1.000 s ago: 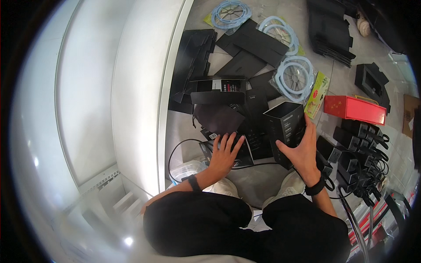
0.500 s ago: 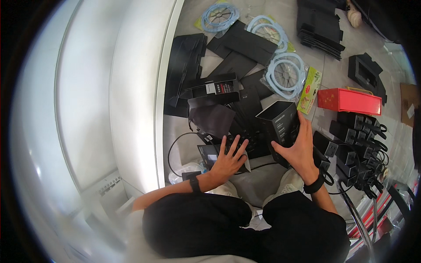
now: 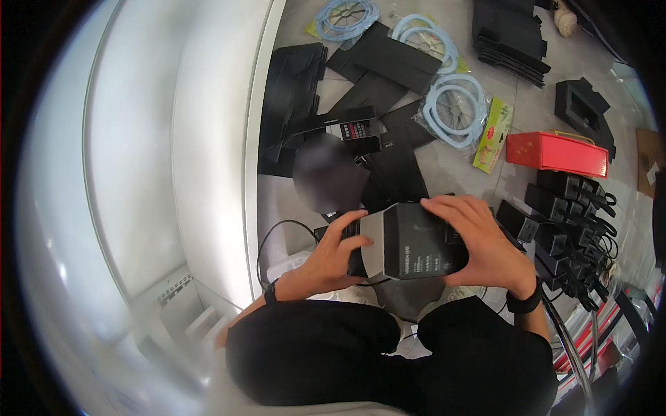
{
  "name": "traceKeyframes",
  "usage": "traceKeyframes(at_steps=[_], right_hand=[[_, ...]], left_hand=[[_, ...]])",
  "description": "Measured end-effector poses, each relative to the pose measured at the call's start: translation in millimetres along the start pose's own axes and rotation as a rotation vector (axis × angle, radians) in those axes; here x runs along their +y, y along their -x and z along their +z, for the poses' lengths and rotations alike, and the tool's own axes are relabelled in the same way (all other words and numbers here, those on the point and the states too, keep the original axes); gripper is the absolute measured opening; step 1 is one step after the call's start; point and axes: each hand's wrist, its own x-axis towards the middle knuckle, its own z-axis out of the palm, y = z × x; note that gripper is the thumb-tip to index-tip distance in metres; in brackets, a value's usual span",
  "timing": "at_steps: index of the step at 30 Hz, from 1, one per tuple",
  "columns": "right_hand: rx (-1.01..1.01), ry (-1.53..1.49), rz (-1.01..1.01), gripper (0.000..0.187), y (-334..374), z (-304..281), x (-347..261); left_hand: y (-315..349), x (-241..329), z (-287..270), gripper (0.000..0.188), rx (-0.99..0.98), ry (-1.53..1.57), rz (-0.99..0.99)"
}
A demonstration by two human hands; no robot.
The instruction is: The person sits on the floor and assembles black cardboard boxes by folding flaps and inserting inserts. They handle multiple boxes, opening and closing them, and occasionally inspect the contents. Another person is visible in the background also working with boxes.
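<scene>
My right hand (image 3: 489, 243) grips a black printed box (image 3: 427, 243) at its right end, thumb below and fingers along the far edge. The box is tilted on its side in front of my knees, and a grey flap or inner face (image 3: 374, 243) shows at its left end. My left hand (image 3: 322, 260) is curled around that left end, its fingertips at the grey part; a dark piece beside these fingers is partly hidden. Just beyond my left hand is a dark, soft-looking pouch (image 3: 329, 173), blurred. Behind it lies an open black box (image 3: 361, 130) with a keypad device inside.
Flat black cartons (image 3: 395, 62) and blue ring-shaped items in clear bags (image 3: 454, 111) lie on the floor ahead. A red box (image 3: 555, 154) and a cluster of black cabled devices (image 3: 565, 229) stand at the right. A white cabinet wall (image 3: 215, 139) borders the left.
My right hand has brought the black box left and nearer, turning it onto its side. My left hand has gone from spread over things on the floor to the box's left end.
</scene>
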Motion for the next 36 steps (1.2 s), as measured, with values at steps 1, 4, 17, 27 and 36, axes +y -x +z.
traceKeyframes(at_steps=[1, 4, 17, 27, 36], right_hand=[[-0.033, 0.017, -0.036, 0.104, -5, 2, -1], [-0.139, 0.032, -0.084, 0.103, -19, -2, 2], [-0.234, 0.311, -0.180, 0.097, -44, 27, 27], [-0.119, 0.285, -0.231, 0.089, -51, 32, 35], [-0.159, 0.200, -0.157, 0.087, -55, 36, 51]], left_hand=[[-4, -3, 1, 0.101, 0.067, 0.024, 0.102], [-6, -7, 2, 0.107, 0.056, 0.045, 0.110], [-29, -16, 11, 0.101, 0.023, -0.003, -0.001], [-32, -15, 13, 0.097, 0.070, -0.041, 0.018], [-31, -17, 11, 0.102, -0.003, -0.045, -0.140]])
